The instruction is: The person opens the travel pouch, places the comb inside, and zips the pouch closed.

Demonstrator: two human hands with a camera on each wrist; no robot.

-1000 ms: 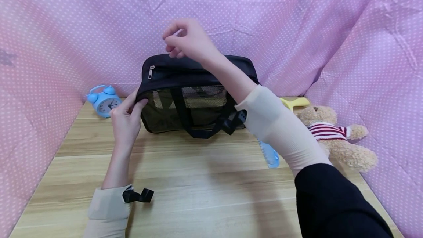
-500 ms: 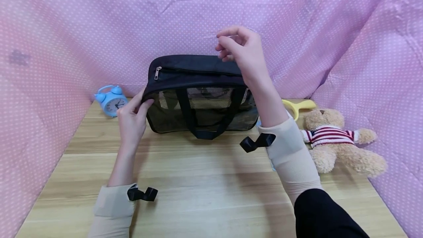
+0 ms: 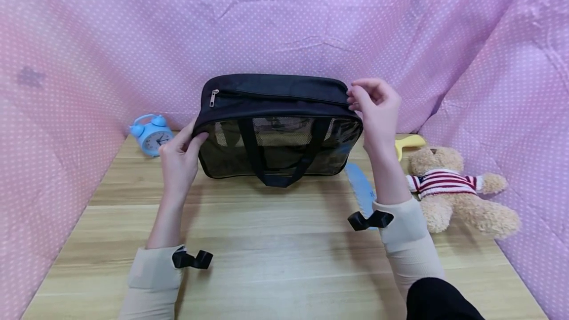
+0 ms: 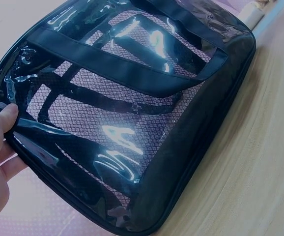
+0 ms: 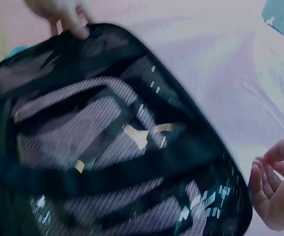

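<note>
A black see-through handbag [image 3: 284,149] with a strap handle stands upright at the back of the table. My left hand [image 3: 180,162] pinches its upper left corner, thumb on the front panel; the left wrist view shows the thumb [image 4: 7,117] on the clear plastic. A silver zip pull [image 3: 214,98] sits at the left end of the top seam. My right hand [image 3: 378,110] is beside the upper right corner, its fingers loosely curled with nothing visible in them. In the right wrist view the right hand [image 5: 278,184] is close to the bag's edge; contact is unclear.
A blue alarm clock [image 3: 153,137] stands left of the bag. To the right lie a blue comb [image 3: 361,186], partly behind the right forearm, a yellow-handled thing [image 3: 411,141] and a teddy bear [image 3: 449,184] in a striped top. Pink dotted cloth [image 3: 284,19] hangs behind the wooden table [image 3: 275,246].
My right hand has moved right and down, from above the bag's middle to its upper right corner. The left hand keeps its hold on the left corner.
</note>
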